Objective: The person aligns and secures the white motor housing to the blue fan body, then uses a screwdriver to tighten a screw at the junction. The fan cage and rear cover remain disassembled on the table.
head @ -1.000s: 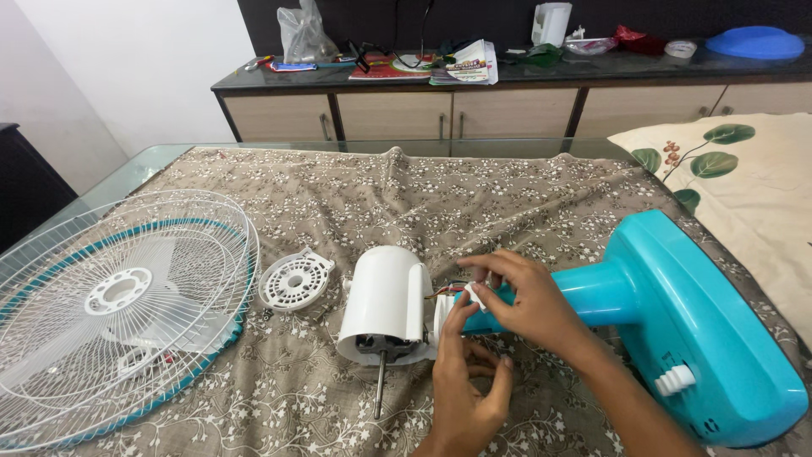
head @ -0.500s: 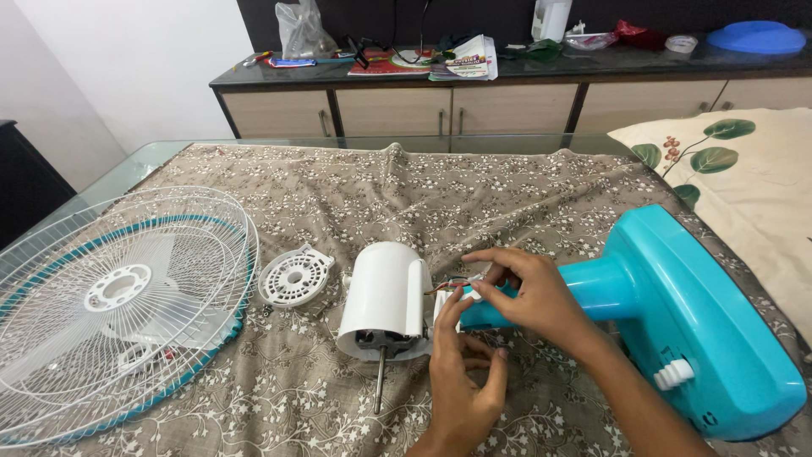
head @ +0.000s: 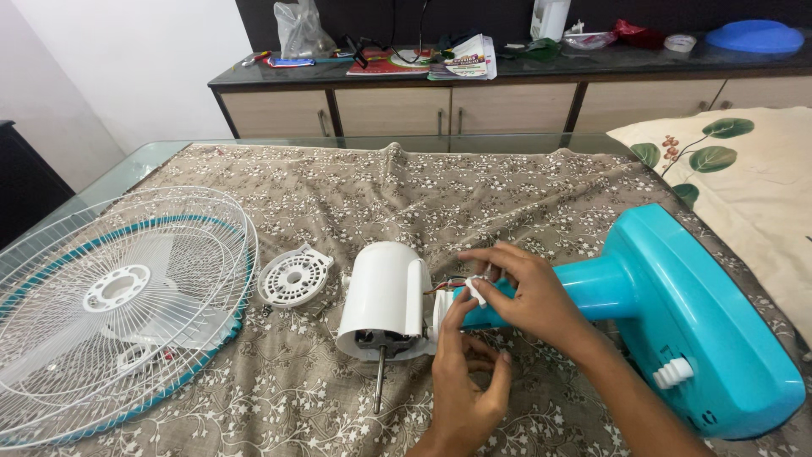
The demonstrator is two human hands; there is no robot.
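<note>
The white motor housing point(head: 385, 298) lay on the flowered cloth point(head: 474, 195), its metal shaft point(head: 378, 379) pointing at me. It met the teal fan stand point(head: 677, 313) at the neck. My right hand point(head: 529, 296) lay bent over that neck, fingers pinching a small white piece point(head: 475, 292). My left hand point(head: 465, 381) came up from below, fingers half curled, thumb touching the joint. The thin wires point(head: 444, 286) were mostly hidden. The wire fan guard point(head: 110, 305) lay far left, cut off.

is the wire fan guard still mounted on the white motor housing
No, the wire fan guard lies flat on the cloth at the left, apart from the white motor housing.
</note>
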